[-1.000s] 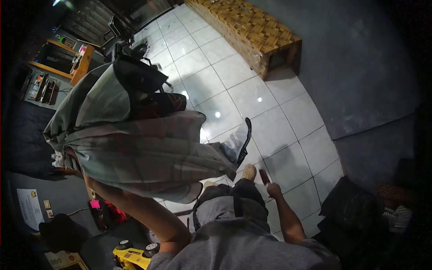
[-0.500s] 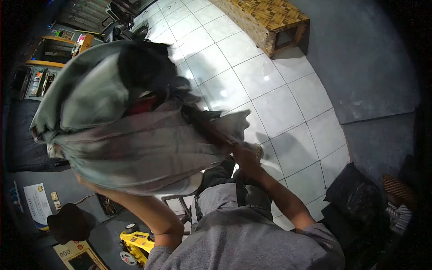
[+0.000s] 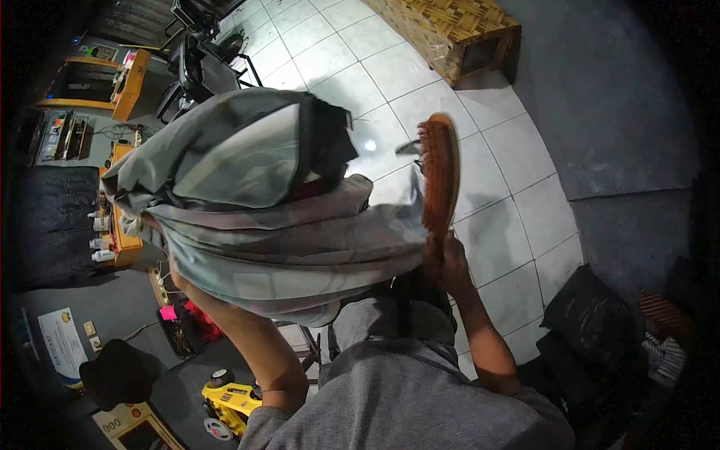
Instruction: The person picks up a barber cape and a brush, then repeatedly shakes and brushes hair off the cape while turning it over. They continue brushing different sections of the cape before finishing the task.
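A large grey-green barber cape (image 3: 285,247) hangs bunched in front of me, with a pale panel and a black patch near its top. My left hand (image 3: 171,259) is mostly hidden behind the gathered left end and grips it there. Closed around the handle of a wooden brush (image 3: 450,172), my right hand (image 3: 453,262) is at the cape's right end. The brush stands upright, its reddish-brown bristles facing left against the cloth's edge.
A woven bench (image 3: 480,52) stands on the tiled floor (image 3: 405,112). Black chairs (image 3: 206,79) are beyond the cape. Bottles (image 3: 103,244) line an orange shelf at left. A yellow toy car (image 3: 231,401) sits below, and dark cushions (image 3: 589,315) lie at right.
The cape has moved right and its blur has lessened. My right hand has shifted right and turned the brush upright, so its bristles now show clearly.
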A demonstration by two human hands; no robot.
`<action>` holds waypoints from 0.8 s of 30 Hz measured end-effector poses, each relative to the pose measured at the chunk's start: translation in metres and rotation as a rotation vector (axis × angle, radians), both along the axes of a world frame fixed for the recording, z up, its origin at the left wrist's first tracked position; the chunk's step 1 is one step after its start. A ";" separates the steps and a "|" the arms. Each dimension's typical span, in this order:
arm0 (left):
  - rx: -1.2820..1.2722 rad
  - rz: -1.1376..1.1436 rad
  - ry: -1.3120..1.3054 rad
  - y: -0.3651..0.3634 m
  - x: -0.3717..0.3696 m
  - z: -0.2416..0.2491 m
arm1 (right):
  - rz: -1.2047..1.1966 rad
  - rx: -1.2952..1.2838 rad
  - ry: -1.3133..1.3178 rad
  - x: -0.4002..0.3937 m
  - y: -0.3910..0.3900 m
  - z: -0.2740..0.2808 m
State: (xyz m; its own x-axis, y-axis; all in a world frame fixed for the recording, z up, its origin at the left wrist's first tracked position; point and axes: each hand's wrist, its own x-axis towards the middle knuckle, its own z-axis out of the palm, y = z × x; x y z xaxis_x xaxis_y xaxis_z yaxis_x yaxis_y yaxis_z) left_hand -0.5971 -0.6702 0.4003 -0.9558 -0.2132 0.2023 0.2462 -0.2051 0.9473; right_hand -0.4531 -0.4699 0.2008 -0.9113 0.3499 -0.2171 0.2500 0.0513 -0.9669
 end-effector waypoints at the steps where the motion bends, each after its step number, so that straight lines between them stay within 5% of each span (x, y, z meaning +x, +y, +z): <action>1: 0.022 -0.002 -0.026 0.002 0.000 0.000 | -0.008 0.000 -0.001 -0.008 -0.012 0.004; 4: 0.026 -0.005 -0.035 0.003 -0.004 0.004 | 0.189 -0.094 0.288 -0.036 -0.023 -0.002; 7: -0.055 0.033 0.010 -0.001 -0.007 0.011 | 0.419 -0.169 -0.048 -0.052 -0.029 -0.043; 12: -0.206 0.131 0.095 -0.011 -0.011 0.021 | 0.446 0.593 -0.415 -0.002 -0.010 -0.214; 16: -0.312 0.205 0.145 -0.015 -0.012 0.022 | 0.281 0.668 -0.865 0.016 -0.003 -0.202; 20: -0.411 0.269 0.196 -0.018 -0.011 0.022 | 0.263 0.521 -0.921 0.013 0.004 -0.211; 23: -0.468 0.316 0.210 -0.015 -0.004 0.018 | -0.016 0.218 -0.413 -0.013 -0.019 -0.152; 24: -0.805 0.440 0.267 -0.003 0.001 0.013 | -0.212 0.068 -0.202 -0.025 -0.034 -0.108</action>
State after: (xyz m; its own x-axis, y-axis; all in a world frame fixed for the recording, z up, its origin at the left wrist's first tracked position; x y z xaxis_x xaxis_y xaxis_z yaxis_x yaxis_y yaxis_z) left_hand -0.5957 -0.6727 0.4128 -0.7243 -0.2440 0.6449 0.3741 0.6465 0.6648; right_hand -0.4784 -0.5043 0.0923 -0.7573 0.5474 -0.3562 0.4489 0.0402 -0.8927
